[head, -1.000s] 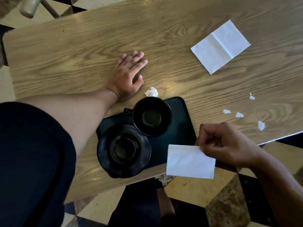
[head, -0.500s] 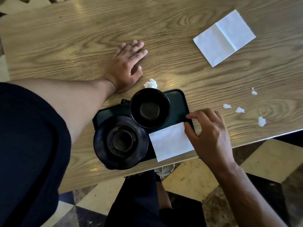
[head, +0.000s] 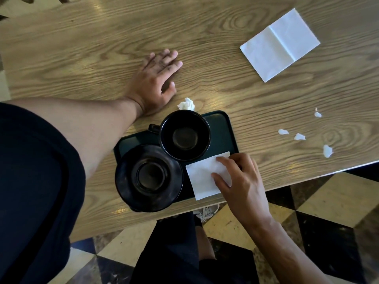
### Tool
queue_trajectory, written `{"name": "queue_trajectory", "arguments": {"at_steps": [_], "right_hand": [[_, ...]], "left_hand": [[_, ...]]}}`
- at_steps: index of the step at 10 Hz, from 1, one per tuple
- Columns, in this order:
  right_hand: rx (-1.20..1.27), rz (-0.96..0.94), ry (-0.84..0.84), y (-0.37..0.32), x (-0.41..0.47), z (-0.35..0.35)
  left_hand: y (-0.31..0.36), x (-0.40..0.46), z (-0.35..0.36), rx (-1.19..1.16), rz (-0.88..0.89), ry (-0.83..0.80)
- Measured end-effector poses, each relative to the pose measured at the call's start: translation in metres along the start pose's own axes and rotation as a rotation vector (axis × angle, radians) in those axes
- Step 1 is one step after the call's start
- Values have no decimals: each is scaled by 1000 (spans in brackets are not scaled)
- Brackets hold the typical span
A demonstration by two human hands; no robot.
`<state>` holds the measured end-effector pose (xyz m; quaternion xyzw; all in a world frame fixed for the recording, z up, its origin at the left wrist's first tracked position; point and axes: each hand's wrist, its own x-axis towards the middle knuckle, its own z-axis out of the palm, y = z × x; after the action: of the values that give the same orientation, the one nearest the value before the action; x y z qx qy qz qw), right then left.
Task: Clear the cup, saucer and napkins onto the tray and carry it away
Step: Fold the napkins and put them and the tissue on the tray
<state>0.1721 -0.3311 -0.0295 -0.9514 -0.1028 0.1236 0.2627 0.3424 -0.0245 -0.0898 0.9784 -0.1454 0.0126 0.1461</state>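
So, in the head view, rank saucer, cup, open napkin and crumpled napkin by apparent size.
1. Open napkin, about level with the saucer; too close to rank, and the saucer sits nearer the camera.
2. Cup.
3. Crumpled napkin.

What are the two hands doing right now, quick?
Left hand: open, flat on the table, holding nothing.
Right hand: fingers on the folded napkin on the tray; grip unclear.
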Motion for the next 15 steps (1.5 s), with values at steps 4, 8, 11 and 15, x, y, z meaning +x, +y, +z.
{"name": "queue_trajectory", "arguments": {"at_steps": [4,8,11,15], "right_hand": [[20,55,34,-1,6,2],[41,68,3,-2,4,2],[93,72,17,-2,1,-3],[281,285,461,43,153,-50]], "left_hand": [[0,0,1,-10,7,30],[-1,0,2,-14,6,29],[-2,1,3,-12,10,40],[-2,2,6,-11,8,59]]}}
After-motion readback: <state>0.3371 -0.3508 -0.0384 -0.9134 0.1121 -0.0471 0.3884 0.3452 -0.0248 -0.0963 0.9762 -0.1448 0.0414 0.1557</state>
